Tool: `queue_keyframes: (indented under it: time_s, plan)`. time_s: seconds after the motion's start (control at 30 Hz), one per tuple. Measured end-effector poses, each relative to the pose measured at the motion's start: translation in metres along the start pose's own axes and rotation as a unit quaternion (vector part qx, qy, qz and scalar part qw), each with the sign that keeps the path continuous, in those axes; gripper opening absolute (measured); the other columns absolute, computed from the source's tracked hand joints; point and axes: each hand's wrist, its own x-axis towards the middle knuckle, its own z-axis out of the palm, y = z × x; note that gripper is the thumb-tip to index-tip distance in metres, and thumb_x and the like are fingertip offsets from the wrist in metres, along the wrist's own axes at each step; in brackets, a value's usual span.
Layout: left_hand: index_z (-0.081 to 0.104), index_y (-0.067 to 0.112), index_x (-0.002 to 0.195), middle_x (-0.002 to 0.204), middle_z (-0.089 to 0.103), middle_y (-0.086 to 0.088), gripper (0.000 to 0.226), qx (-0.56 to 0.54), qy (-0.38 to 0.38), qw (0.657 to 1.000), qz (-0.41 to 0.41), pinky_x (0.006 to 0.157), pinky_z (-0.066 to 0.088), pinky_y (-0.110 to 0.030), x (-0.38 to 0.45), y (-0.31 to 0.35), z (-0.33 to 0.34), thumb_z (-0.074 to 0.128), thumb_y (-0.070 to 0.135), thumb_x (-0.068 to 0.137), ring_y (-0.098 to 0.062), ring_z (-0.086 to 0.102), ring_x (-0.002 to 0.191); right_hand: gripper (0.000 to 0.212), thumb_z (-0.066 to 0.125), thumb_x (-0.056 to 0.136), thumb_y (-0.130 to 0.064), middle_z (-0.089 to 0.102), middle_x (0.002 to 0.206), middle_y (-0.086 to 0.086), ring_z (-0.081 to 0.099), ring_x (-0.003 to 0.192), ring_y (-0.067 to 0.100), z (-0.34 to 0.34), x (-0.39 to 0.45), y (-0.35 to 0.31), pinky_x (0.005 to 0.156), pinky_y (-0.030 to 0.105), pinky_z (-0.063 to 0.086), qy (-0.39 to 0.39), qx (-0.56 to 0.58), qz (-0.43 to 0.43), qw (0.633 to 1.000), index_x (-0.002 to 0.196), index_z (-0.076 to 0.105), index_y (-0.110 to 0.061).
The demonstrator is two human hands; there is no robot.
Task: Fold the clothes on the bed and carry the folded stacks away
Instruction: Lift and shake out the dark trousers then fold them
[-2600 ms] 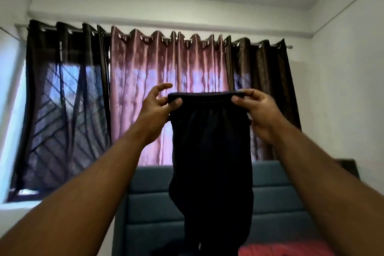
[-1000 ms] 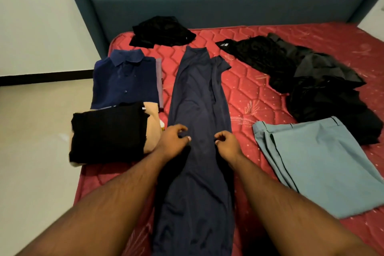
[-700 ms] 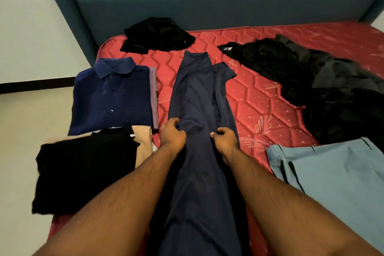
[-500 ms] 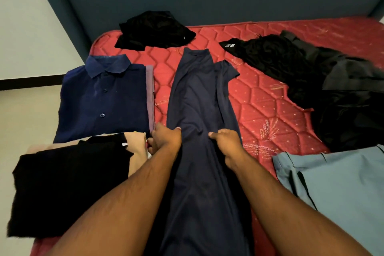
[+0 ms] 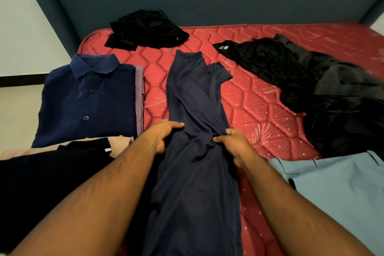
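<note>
At 9 o'clock of my hands lies the folded navy shirt [image 5: 87,100], with a folded black garment [image 5: 52,183] nearer me at 8 o'clock. The navy trousers [image 5: 193,131] lie centre on the red mattress [image 5: 259,114], long axis running 12 to 6 o'clock, waistband at the far end and legs trailing toward me past the bottom edge of view. My left hand [image 5: 162,137] sits on the trousers' left edge, fingers curled round a fold of the cloth, thumb side toward 12 o'clock. My right hand [image 5: 234,145] pinches the cloth at the right edge, fingertips pointing to 9 o'clock. Both hands grip at about mid-length, level with each other, equally near the garment; forearms converge from 7 and 5 o'clock. Judgement: the fold will likely go along the long axis, bringing one end over the other. At 2 o'clock, a loose pile of black clothes [image 5: 311,81], unfolded. At 4 o'clock, folded light-blue trousers [image 5: 336,189].
</note>
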Motion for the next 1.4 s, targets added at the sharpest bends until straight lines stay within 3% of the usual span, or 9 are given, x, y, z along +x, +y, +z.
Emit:
queue_keyframes:
  time_s: [0.2, 0.33, 0.47, 0.6, 0.8, 1.03, 1.2, 1.3, 1.4]
  plan:
    - [0.071, 0.009, 0.108, 0.104, 0.072, -0.014, 0.032, 0.024, -0.014, 1.0, -0.005, 0.092, 0.052, -0.043, 0.005, 0.004, -0.004, 0.074, 0.029, 0.083, -0.03, 0.066, 0.099, 0.012, 0.057, 0.082, -0.022, 0.066, 0.104, 0.012, 0.061, 0.102, 0.031, 0.009, 0.015, 0.007, 0.086, 0.037, 0.049, 0.063, -0.396, -0.159, 0.902, 0.083, 0.064, -0.012]
    - [0.066, 0.004, 0.115, 0.103, 0.068, -0.014, 0.039, -0.001, 0.051, 0.999, -0.016, 0.071, 0.049, -0.038, 0.008, 0.005, -0.004, 0.072, 0.029, 0.086, -0.027, 0.063, 0.082, 0.033, 0.05, 0.092, -0.039, 0.054, 0.125, 0.013, 0.05, 0.12, 0.035, 0.021, 0.017, 0.003, 0.098, 0.039, 0.042, 0.103, -0.471, -0.123, 0.867, 0.118, 0.063, -0.022]
    - [0.067, 0.001, 0.095, 0.095, 0.068, -0.017, 0.022, -0.122, 0.146, 0.981, 0.024, 0.039, 0.05, -0.034, 0.014, 0.0, -0.013, 0.077, 0.015, 0.082, -0.026, 0.061, 0.066, 0.027, 0.051, 0.082, -0.003, 0.065, 0.114, 0.022, 0.06, 0.108, 0.037, 0.019, 0.013, -0.01, 0.088, 0.036, 0.047, 0.138, -0.389, -0.104, 0.905, 0.104, 0.068, -0.004]
    - [0.057, 0.007, 0.067, 0.073, 0.061, -0.011, 0.027, -0.164, 0.211, 0.961, 0.073, 0.076, 0.058, -0.047, 0.006, -0.006, -0.018, 0.082, 0.01, 0.076, -0.026, 0.061, 0.082, 0.023, 0.06, 0.076, -0.003, 0.073, 0.093, 0.015, 0.067, 0.085, 0.026, 0.01, -0.004, -0.008, 0.073, 0.037, 0.049, 0.166, -0.206, -0.119, 0.957, 0.091, 0.076, -0.011]
    - [0.06, 0.01, 0.071, 0.085, 0.065, -0.019, 0.025, -0.177, 0.18, 0.959, 0.126, 0.069, 0.058, -0.046, -0.065, 0.006, -0.014, 0.085, 0.008, 0.071, -0.027, 0.06, 0.075, 0.017, 0.06, 0.084, 0.004, 0.07, 0.065, 0.005, 0.064, 0.054, 0.015, -0.022, -0.087, -0.049, 0.047, 0.018, 0.049, -0.038, 0.196, -0.025, 0.979, 0.077, 0.069, -0.009]
    - [0.066, 0.005, 0.084, 0.064, 0.069, -0.007, 0.014, -0.079, 0.043, 0.978, 0.189, 0.044, 0.052, -0.024, -0.226, 0.053, -0.029, 0.071, 0.018, 0.087, -0.015, 0.064, 0.05, 0.022, 0.054, 0.078, -0.002, 0.07, 0.08, 0.007, 0.067, 0.066, 0.018, -0.067, -0.197, -0.126, 0.062, 0.025, 0.057, -0.177, 0.282, -0.108, 0.937, 0.082, 0.07, -0.016]
    - [0.068, 0.003, 0.105, 0.103, 0.068, -0.014, 0.02, 0.0, -0.064, 0.966, 0.25, 0.09, 0.051, -0.035, -0.32, 0.077, -0.036, 0.064, 0.016, 0.09, -0.027, 0.063, 0.097, 0.026, 0.069, 0.075, -0.025, 0.07, 0.088, 0.008, 0.065, 0.079, 0.021, -0.084, -0.27, -0.183, 0.07, 0.027, 0.057, -0.149, 0.257, -0.155, 0.942, 0.098, 0.066, -0.013]
    - [0.067, 0.003, 0.098, 0.098, 0.069, -0.017, 0.02, 0.199, -0.119, 0.953, 0.195, 0.076, 0.054, -0.033, -0.346, 0.053, -0.035, 0.067, 0.012, 0.079, -0.024, 0.067, 0.083, 0.007, 0.067, 0.083, -0.017, 0.07, 0.086, 0.0, 0.062, 0.084, 0.017, -0.09, -0.301, -0.185, 0.08, 0.032, 0.046, -0.104, 0.175, -0.208, 0.957, 0.09, 0.067, -0.017]
    - [0.067, 0.001, 0.095, 0.083, 0.07, -0.016, 0.013, 0.378, -0.043, 0.914, 0.142, 0.062, 0.053, -0.029, -0.364, 0.025, -0.035, 0.058, 0.009, 0.09, -0.022, 0.065, 0.064, 0.008, 0.066, 0.083, -0.01, 0.072, 0.087, -0.003, 0.063, 0.084, 0.012, -0.086, -0.328, -0.163, 0.08, 0.034, 0.035, -0.065, 0.084, -0.229, 0.968, 0.087, 0.07, -0.015]
